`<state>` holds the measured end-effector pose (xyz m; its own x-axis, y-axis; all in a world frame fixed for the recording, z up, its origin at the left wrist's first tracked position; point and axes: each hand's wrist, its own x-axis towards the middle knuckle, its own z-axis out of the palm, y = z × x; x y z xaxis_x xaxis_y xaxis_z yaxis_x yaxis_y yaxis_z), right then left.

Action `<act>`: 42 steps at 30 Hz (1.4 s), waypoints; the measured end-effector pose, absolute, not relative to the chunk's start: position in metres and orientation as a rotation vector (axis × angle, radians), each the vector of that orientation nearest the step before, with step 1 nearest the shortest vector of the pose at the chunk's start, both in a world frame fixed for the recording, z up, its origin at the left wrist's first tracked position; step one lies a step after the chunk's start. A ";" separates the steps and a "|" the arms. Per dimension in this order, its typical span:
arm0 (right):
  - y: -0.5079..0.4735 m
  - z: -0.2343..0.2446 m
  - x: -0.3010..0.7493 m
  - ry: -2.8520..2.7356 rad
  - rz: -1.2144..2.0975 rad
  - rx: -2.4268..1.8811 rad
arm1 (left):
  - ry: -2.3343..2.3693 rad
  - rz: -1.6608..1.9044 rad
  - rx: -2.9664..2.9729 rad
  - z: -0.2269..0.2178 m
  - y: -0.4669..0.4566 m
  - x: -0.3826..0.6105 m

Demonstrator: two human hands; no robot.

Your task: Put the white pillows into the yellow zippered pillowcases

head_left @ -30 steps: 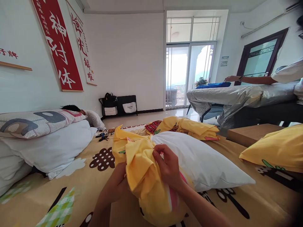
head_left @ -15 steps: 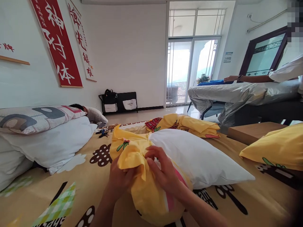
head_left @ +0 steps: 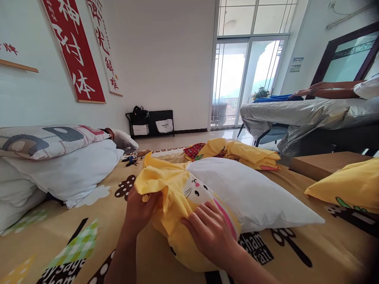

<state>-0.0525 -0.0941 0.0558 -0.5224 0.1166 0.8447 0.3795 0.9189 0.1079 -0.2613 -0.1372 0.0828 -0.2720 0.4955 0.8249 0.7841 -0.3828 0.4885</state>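
Observation:
A yellow pillowcase [head_left: 174,185] printed with a rabbit face lies partly over one end of a white pillow [head_left: 245,189]. My left hand [head_left: 142,213] grips the bunched edge of the pillowcase, fingers tucked under the fold. Lower on its printed side, my right hand [head_left: 210,230] has its fingers curled, with the thumb pressing a pinch of the yellow cloth. The bare end of the pillow points right, resting on the patterned bedspread [head_left: 118,244].
White pillows [head_left: 65,169] are stacked on the left, topped by a patterned pillow [head_left: 53,140]. Folded yellow cloth [head_left: 245,154] lies behind. To the right are a yellow pillow [head_left: 349,185], a cardboard box [head_left: 319,163] and a covered table [head_left: 296,114] with a person's arms over it.
My right hand has moved down and right from the pillowcase's bunched edge, uncovering the rabbit face. My left hand has shifted left, pulling the edge with it.

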 end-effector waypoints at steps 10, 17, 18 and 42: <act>-0.091 0.067 -0.034 -2.188 -0.082 -0.180 | -1.684 -1.862 -1.748 0.067 -0.131 -0.277; -0.090 0.062 -0.022 -2.276 0.099 -0.188 | -1.698 -1.991 -1.765 0.068 -0.132 -0.278; -0.088 0.060 -0.022 -2.286 0.104 -0.196 | -1.698 -1.971 -1.778 0.070 -0.133 -0.277; -0.104 0.030 -0.015 -2.239 -0.067 -0.191 | -1.076 -1.504 -1.245 0.088 -0.137 -0.257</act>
<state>-0.0154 -0.1043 0.0299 -0.6153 0.1145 0.7799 0.1608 0.9868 -0.0180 -0.2575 -0.1369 0.0876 -0.1094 -0.0990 0.9891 0.9681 -0.2361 0.0834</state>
